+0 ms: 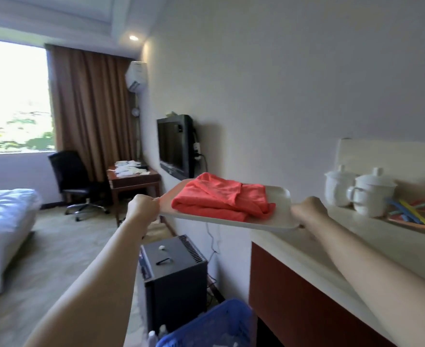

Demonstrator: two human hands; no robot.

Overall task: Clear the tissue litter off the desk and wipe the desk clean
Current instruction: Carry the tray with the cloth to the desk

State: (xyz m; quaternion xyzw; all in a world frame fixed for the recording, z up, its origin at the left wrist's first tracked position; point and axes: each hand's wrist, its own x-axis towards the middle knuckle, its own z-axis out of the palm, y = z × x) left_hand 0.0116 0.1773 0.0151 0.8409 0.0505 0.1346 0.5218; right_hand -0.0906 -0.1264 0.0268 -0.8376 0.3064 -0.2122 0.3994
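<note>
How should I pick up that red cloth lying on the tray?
Pinch the red cloth from above at its thick folded bulk in the middle. It lies flat in loose folds on the white tray, so the top is the open side. Both hands, left and right, grip the tray's ends, so set the tray down first.

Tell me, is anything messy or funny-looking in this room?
Yes. The small wooden desk by the curtain is littered with white tissue scraps scattered across its top. Meanwhile both hands, left and right, carry a tray with a folded red cloth.
</note>
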